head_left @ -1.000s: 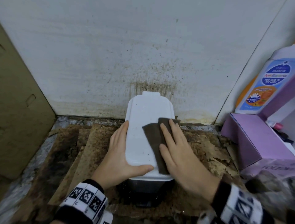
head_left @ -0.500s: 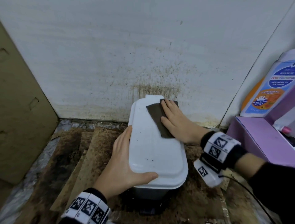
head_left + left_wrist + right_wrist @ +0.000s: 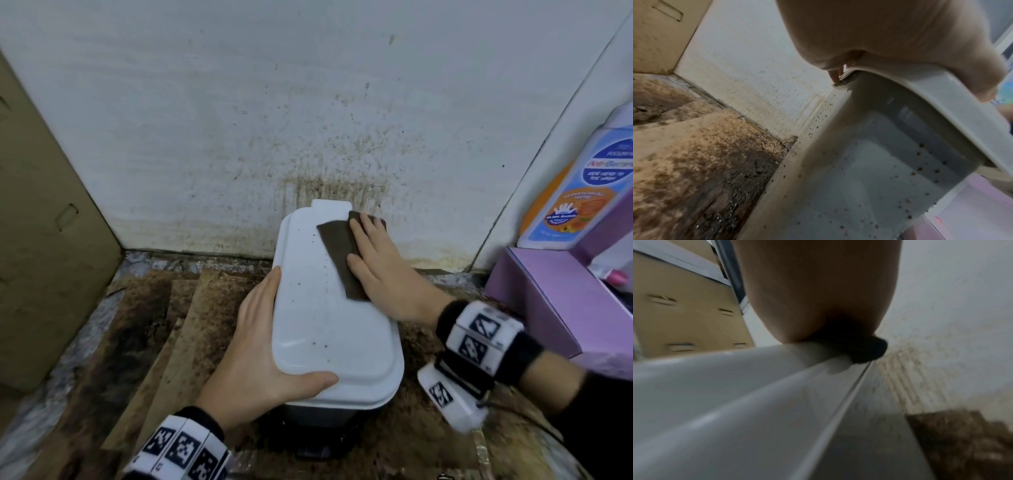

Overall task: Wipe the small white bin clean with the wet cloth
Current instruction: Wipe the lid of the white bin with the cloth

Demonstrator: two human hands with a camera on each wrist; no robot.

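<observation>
The small white bin (image 3: 325, 318) stands against a stained wall, lid shut and flecked with dark specks. My left hand (image 3: 263, 342) grips the lid's near left corner, fingers along the side and thumb over the front edge. My right hand (image 3: 371, 253) lies flat, fingers straight, pressing a dark brown cloth (image 3: 337, 246) onto the lid's far right part. The left wrist view shows my left hand (image 3: 879, 32) over the lid rim and the spotted bin wall (image 3: 869, 178). In the blurred right wrist view my right hand (image 3: 818, 296) pins the cloth (image 3: 865, 348) on the lid (image 3: 735, 394).
A brown cardboard box (image 3: 44, 240) stands at the left. A purple box (image 3: 548, 298) and a blue-labelled wash bottle (image 3: 582, 192) crowd the right. The wall (image 3: 308, 137) behind the bin is spattered brown. Dirty, stained cardboard (image 3: 154, 325) covers the floor.
My right hand has slid the cloth from the lid's near middle to its far right part, the wrist swinging out to the right. The left hand keeps its hold.
</observation>
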